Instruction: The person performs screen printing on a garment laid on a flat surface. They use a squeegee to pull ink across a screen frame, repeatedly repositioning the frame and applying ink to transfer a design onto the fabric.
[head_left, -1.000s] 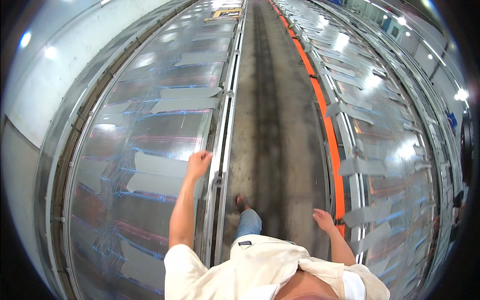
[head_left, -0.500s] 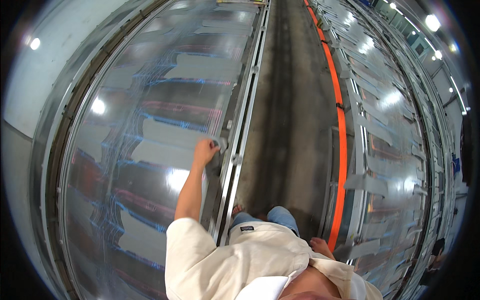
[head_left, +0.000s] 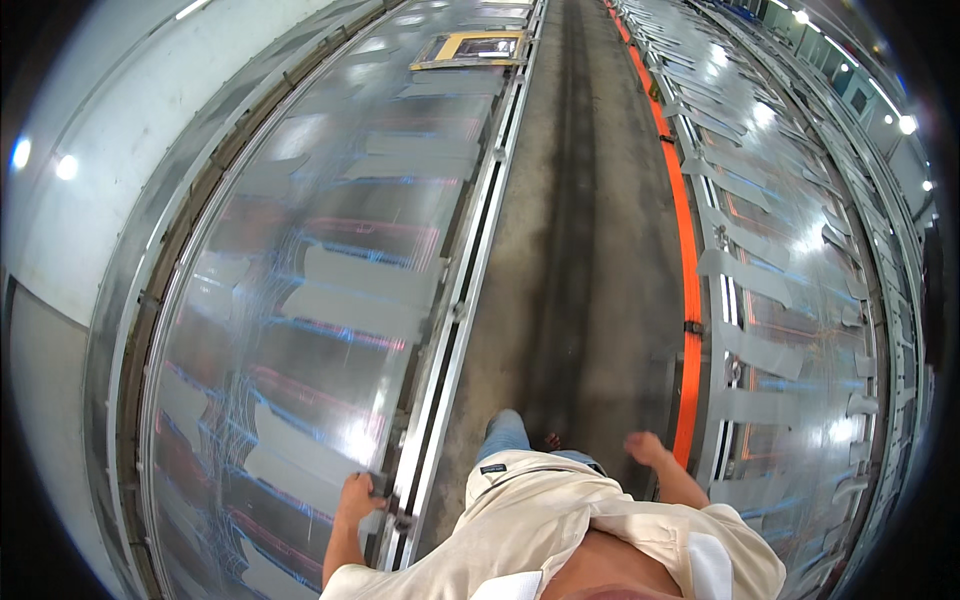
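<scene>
My left hand (head_left: 358,497) is at the right edge of the long shiny table on my left. Its fingers are closed at the corner of a flat grey cut piece (head_left: 295,455), beside a small dark thing (head_left: 379,484). What the fingers hold, if anything, is hidden. Further up the same table lies another grey cut piece (head_left: 370,275), flat on the surface. My right hand (head_left: 648,448) hangs over the aisle near the orange strip, its fingers curled and nothing visible in them.
A metal rail (head_left: 447,345) borders the left table. The concrete aisle (head_left: 570,250) runs ahead between two tables. Along the right side stretches an orange strip (head_left: 690,330), then a second table with many grey pieces (head_left: 755,350). A yellow-bordered frame (head_left: 470,48) lies at the far left.
I have moved forward along the aisle, and the yellow-bordered frame shows more fully. My left hand is lower in view at the table edge. My right hand has swung up and forward.
</scene>
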